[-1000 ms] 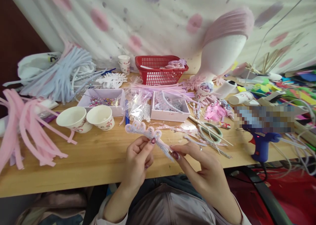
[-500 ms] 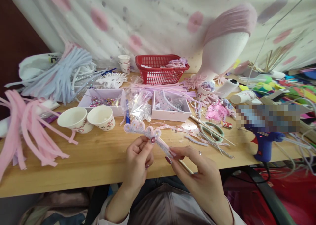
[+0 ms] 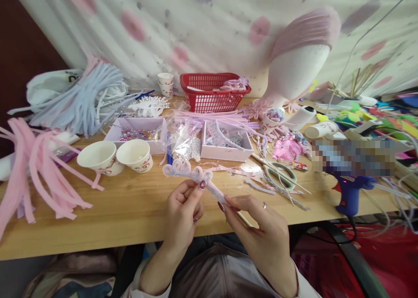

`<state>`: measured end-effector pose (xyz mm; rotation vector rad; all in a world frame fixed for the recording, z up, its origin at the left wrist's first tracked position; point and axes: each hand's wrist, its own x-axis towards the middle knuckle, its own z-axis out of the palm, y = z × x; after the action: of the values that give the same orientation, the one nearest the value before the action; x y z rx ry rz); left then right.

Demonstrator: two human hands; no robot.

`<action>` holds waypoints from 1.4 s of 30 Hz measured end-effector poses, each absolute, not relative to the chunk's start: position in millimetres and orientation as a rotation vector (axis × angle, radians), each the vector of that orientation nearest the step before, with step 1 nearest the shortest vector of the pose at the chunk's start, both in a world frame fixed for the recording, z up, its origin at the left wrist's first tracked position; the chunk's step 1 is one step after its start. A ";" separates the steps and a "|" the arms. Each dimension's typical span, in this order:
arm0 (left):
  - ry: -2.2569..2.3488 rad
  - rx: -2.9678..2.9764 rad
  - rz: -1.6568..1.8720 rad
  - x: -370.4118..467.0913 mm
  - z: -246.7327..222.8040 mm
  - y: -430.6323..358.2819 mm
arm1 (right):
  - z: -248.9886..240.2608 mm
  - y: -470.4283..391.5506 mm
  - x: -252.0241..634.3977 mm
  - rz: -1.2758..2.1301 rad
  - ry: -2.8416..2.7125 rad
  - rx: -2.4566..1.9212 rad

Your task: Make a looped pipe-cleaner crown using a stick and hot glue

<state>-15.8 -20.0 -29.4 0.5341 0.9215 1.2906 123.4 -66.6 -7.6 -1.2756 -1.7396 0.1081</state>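
Observation:
A pink and pale-lilac pipe-cleaner strip with a row of small loops (image 3: 187,171) is held up above the front of the table. My left hand (image 3: 184,211) pinches it near the middle, thumb on top, with the loops pointing up and away to the left. My right hand (image 3: 261,228) is closed on the strip's lower right end between thumb and fingertips. A thin pale stick (image 3: 244,219) pokes out beneath my right fingers; whether they grip it too is hidden. Beyond my hands lie green-handled scissors (image 3: 281,176) and a pink measuring tape (image 3: 225,168).
Two paper cups (image 3: 134,155) stand left, near pink pipe cleaners (image 3: 45,171). Lilac boxes of beads (image 3: 227,152) and a red basket (image 3: 214,102) are behind. A blue glue gun (image 3: 349,193) stands at the right edge; a white mannequin head (image 3: 292,71) rises at the back.
My right hand has shifted slightly left and up along the strip, and its fingers now cover more of the lower end. My left hand keeps its pinch in nearly the same place.

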 end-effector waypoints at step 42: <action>0.899 0.549 1.273 -13.1 -29.3 -21.2 | -13.1 -64.6 131.1 -0.021 -1.722 -1.301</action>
<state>-13.1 -21.2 -29.3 0.5485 0.8989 1.2730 131.1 -64.6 -13.1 -1.3005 -1.7222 -0.0213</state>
